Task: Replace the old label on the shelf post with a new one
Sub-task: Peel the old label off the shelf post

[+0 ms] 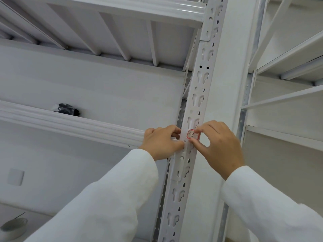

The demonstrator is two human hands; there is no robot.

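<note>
Fingers (195,131) of my right hand (220,145) pinch the label (192,134) on the shelf post (201,88), left hand (160,142) gripping beside; uneven pressure could crease it.

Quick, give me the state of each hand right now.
Left hand: fingers curled, gripping the shelf post.
Right hand: pinching the red-bordered label on the post.

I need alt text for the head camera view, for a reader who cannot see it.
Two hands work at a red-bordered label on a white slotted shelf post: the right hand pinches it, the left hand grips the post beside it.
</note>
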